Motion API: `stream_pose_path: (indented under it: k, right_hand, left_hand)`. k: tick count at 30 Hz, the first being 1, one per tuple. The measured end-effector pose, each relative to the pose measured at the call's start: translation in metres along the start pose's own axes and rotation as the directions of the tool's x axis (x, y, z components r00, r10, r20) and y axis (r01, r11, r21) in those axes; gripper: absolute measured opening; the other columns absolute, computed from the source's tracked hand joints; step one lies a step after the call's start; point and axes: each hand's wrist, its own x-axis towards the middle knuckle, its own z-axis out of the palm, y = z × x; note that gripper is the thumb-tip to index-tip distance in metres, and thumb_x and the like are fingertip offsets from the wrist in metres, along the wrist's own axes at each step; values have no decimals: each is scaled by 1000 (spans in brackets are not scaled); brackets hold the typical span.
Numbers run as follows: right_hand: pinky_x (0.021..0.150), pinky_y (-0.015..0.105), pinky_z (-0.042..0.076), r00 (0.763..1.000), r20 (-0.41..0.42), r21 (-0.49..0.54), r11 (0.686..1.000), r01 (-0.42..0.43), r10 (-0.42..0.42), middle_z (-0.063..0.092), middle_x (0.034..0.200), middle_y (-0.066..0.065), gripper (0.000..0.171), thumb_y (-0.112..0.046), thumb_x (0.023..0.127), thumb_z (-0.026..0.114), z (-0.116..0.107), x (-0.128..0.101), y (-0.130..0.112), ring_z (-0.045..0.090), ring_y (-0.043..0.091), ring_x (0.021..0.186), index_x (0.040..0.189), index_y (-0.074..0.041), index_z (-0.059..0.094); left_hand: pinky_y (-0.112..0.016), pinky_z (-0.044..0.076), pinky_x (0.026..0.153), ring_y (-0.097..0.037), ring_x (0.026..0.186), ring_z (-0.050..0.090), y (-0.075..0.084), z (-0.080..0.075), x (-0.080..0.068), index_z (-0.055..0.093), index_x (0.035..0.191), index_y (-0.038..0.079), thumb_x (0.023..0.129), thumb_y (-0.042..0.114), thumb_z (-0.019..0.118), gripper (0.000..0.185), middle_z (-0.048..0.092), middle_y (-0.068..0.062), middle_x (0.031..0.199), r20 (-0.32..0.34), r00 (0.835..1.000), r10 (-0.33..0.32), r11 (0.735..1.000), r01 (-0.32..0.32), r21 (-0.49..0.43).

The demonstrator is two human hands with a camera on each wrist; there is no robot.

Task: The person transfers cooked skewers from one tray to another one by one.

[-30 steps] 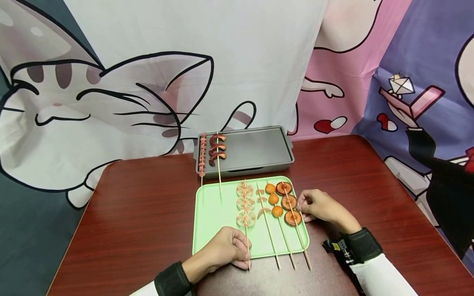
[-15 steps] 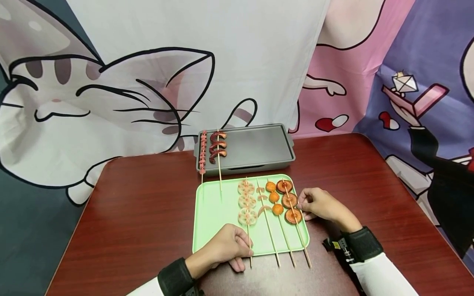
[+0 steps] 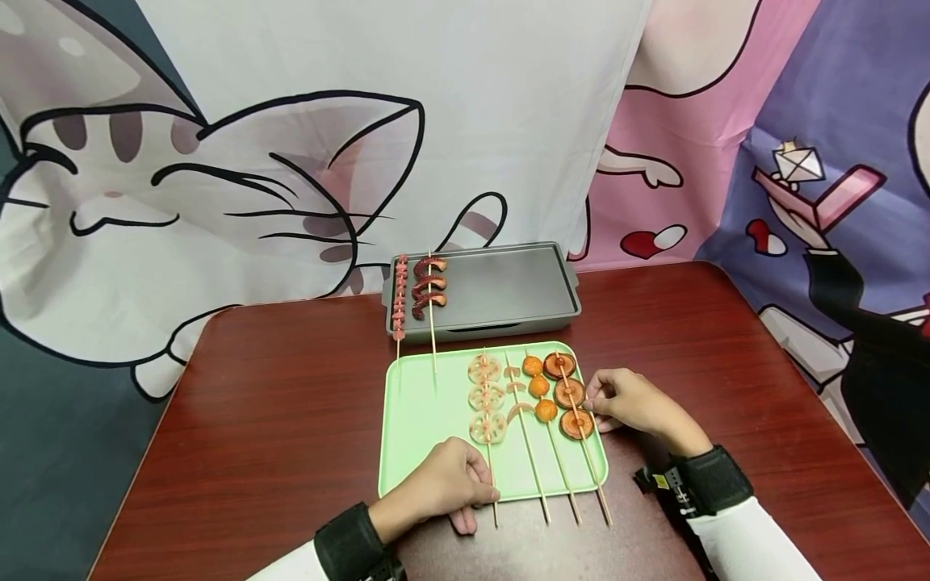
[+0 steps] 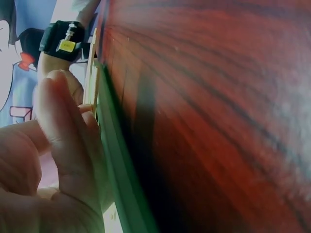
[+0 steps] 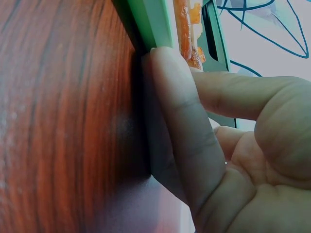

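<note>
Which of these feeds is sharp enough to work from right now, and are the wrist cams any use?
Head view: sharp, evenly lit, edges bowed by the wide lens. Left wrist view: left hand fills the frame, table smeared. Right wrist view: right hand close and soft, green tray rim only just readable.

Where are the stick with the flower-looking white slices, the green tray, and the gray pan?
lotus root skewer [image 3: 485, 396], head view, on the middle slice.
green tray [image 3: 425, 411], head view, on its bare left part.
gray pan [image 3: 508, 289], head view, on its bare flat inside.
</note>
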Motion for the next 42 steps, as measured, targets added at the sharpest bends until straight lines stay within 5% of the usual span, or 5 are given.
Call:
stream_pose_path:
  k: [10, 14, 22, 32, 42]
  right_hand:
    - [60, 33, 63, 1000, -5, -5, 1000, -4, 4, 64, 80, 9, 6, 2, 96, 65, 0, -1, 0, 65, 15, 64, 96, 7, 62]
    - [60, 33, 63, 1000, -6, -1, 1000, -2, 2, 65, 80, 9, 7, 1, 96, 65, 0, -1, 0, 65, 16, 65, 97, 7, 61]
    - [60, 33, 63, 1000, -7, -7, 1000, -2, 2, 64, 79, 8, 6, 2, 96, 65, 1, -1, 0, 65, 15, 64, 96, 7, 61]
    - [59, 32, 63, 1000, -12, -3, 1000, 1, -1, 63, 79, 9, 8, 1, 96, 67, 1, 0, 0, 65, 15, 64, 97, 7, 61]
    - [61, 33, 63, 1000, 4, 1, 1000, 12, -12, 65, 79, 8, 6, 2, 96, 64, 0, -1, -1, 65, 15, 65, 97, 8, 62]
  left_hand:
    - [-36, 55, 41, -11, 36, 59, 13, -8, -9, 71, 76, 8, 95, 21, 76, 23, 62, -6, 48, -73, 991, 110, 981, -96, 170]
    - [-29, 56, 48, -12, 35, 58, 22, -15, -13, 75, 85, 10, 100, 24, 70, 21, 56, 2, 45, -130, 969, 209, 938, -162, 306]
    - [-21, 40, 46, -1, 45, 44, 35, -31, -22, 77, 91, 20, 100, 26, 69, 14, 58, 15, 65, -301, 854, 424, 811, -210, 546]
    - [-29, 53, 47, -15, 53, 65, 45, -71, -40, 74, 103, 15, 107, 24, 59, 18, 72, -5, 76, -505, 725, 469, 881, -346, 322]
    - [-31, 64, 65, -18, 82, 77, 43, -100, -32, 67, 128, 5, 112, 26, 46, 34, 76, -17, 112, -611, 635, 472, 871, -444, 210]
